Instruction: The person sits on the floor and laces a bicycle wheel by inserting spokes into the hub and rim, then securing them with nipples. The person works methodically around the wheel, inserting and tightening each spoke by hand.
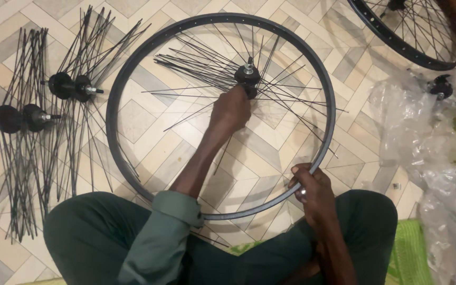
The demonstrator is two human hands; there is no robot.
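here the left hand (231, 110) grips the hub (247, 74) amid loose spokes (196, 71), right hand (312, 187) clasping the rim (113, 105).

A: What's the person got on?

B: Dark green trousers, both legs same shade, plain, no pattern.

A: Top?

B: Lighter grey-green shirt, long sleeve w/ a buttoned-type cuff on the left arm; cuff sits partway up the forearm, fabric creased above it. Right forearm bare, no sleeve seen there.

A: Hands?

B: Left hand (231, 110) bare, no glove, no watch seen. Right hand (312, 189) bare too, w/ a small silver-looking ring on one finger.

A: Anything else, shoes etc.?

B: Feet not in view, can't tell.
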